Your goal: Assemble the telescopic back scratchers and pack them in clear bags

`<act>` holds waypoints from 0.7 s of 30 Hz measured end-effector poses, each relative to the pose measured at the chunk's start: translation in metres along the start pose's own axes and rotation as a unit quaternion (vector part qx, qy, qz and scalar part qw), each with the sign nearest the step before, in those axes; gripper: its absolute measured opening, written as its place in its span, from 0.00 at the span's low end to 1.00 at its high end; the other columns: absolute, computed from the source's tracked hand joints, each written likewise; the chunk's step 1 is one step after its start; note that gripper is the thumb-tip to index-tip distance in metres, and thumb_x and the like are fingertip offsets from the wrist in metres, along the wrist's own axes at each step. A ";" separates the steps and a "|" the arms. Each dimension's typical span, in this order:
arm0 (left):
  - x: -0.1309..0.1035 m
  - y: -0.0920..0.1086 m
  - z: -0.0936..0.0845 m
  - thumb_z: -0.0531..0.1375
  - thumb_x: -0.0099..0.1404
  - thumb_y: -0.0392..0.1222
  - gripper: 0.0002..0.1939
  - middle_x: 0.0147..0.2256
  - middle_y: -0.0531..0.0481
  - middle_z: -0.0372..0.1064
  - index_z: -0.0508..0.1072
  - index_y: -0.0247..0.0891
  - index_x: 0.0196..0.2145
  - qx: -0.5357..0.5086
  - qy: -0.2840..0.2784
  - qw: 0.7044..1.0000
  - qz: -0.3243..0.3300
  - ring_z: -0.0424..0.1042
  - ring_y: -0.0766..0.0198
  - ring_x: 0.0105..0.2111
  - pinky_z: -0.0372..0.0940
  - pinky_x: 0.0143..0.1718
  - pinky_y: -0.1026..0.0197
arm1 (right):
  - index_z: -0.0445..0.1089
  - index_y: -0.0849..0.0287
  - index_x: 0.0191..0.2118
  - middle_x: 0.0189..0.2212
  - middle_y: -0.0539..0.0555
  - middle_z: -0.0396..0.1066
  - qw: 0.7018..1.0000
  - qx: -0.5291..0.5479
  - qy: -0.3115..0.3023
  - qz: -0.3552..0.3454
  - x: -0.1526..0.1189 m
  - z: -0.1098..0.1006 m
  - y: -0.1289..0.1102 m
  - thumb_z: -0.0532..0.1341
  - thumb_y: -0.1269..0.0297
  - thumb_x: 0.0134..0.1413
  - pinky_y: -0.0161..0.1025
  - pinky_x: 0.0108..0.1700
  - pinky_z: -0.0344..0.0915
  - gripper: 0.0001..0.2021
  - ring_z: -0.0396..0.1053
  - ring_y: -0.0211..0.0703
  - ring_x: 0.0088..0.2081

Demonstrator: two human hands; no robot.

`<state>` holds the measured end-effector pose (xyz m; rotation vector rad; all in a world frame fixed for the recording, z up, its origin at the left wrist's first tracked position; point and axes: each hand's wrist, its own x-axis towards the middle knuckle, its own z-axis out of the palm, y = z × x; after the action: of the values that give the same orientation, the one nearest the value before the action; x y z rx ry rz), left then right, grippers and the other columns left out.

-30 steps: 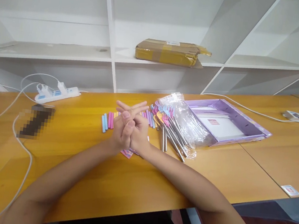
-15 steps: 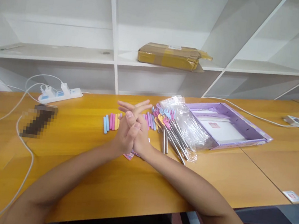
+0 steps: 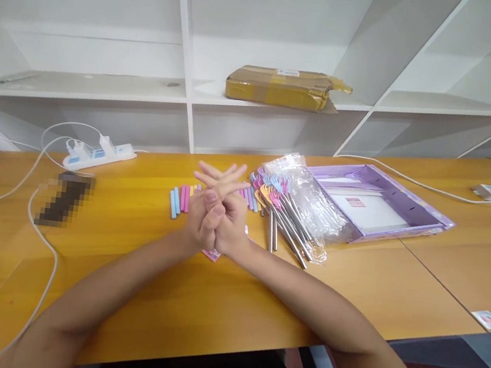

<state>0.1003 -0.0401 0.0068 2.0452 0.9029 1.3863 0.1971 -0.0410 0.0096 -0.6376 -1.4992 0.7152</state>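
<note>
My left hand and my right hand are pressed together over the table, fingers interlaced and stretched out past each other. The thumbs rest one above the other on the near side. Neither hand shows any object in it. Behind them runs a row of short coloured sticks, blue, pink, yellow and purple, partly hidden by the fingers. A small pink card peeks out below the wrists. To the right lies a pile of metal rods with wavy blue, pink and yellow tops.
Clear plastic bags lie beside a shallow purple box. At left are a white power strip, trailing cables and a blurred dark object. A taped cardboard parcel sits on the white shelf.
My hands stay clasped in nearly the same place, with the interlaced fingers spread a little wider and the wrists slightly shifted. The things on the table have not moved.
</note>
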 end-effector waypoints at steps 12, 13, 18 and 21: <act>0.009 0.019 0.009 0.42 0.78 0.49 0.29 0.62 0.46 0.74 0.67 0.46 0.70 0.022 -0.028 0.997 0.064 0.63 0.47 0.70 0.63 0.70 0.38 | 0.75 0.47 0.60 0.57 0.57 0.77 0.989 0.136 0.026 0.054 0.003 -0.001 -0.011 0.57 0.43 0.71 0.52 0.51 0.78 0.22 0.79 0.53 0.52; 0.009 0.019 0.009 0.42 0.78 0.49 0.29 0.63 0.46 0.73 0.66 0.46 0.70 0.030 -0.028 0.997 0.060 0.64 0.47 0.70 0.64 0.69 0.38 | 0.76 0.47 0.59 0.56 0.57 0.78 0.990 0.127 0.020 0.060 0.002 -0.001 -0.013 0.57 0.42 0.71 0.52 0.52 0.77 0.22 0.79 0.53 0.54; 0.006 0.007 0.005 0.44 0.77 0.51 0.27 0.64 0.49 0.72 0.73 0.45 0.63 0.001 0.016 0.997 0.077 0.65 0.43 0.69 0.69 0.66 0.41 | 0.81 0.46 0.53 0.50 0.55 0.81 0.993 0.103 -0.005 0.061 0.000 0.002 -0.015 0.55 0.41 0.72 0.51 0.61 0.73 0.23 0.77 0.53 0.57; 0.003 0.000 0.002 0.38 0.78 0.53 0.31 0.65 0.47 0.71 0.69 0.43 0.66 0.008 -0.016 0.997 0.080 0.63 0.42 0.70 0.65 0.69 0.40 | 0.82 0.47 0.50 0.49 0.55 0.81 0.995 0.092 -0.009 0.045 -0.001 0.004 -0.013 0.57 0.43 0.72 0.55 0.64 0.70 0.20 0.76 0.53 0.57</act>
<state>0.1030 -0.0380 0.0076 2.1868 0.7532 1.4286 0.1938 -0.0505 0.0189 -0.5621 -1.4075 0.9201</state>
